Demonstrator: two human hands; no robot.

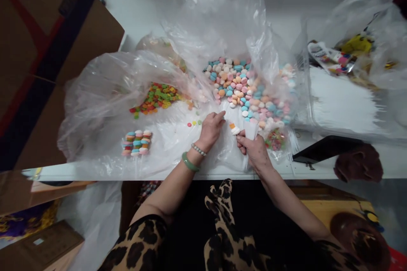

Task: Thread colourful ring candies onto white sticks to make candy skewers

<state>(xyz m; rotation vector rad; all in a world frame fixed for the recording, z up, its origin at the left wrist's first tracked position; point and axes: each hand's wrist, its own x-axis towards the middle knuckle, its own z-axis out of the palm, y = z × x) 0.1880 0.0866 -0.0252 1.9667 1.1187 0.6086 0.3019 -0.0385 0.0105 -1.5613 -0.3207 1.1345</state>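
Observation:
My right hand (258,149) is closed around a candy skewer (234,129), with a white and an orange piece at its tip. A stack of white sticks (251,130) also stands up out of this hand. My left hand (210,130) is just to the left, its fingers stretched toward the skewer and nothing visible in them. Beyond both hands lies a heap of pastel candies (237,82) in a clear plastic bag (213,12). Finished-looking candy skewers (136,143) lie side by side at the left, and a few loose gummies (194,123) sit near my left wrist.
Red, green and orange gummies (159,97) lie in another open bag (95,89). A small bag of gummies (276,139) is beside my right hand. A clear bin of white sticks (343,101) and a dark tablet-like object (324,148) are at the right; a cardboard box (92,29) stands left.

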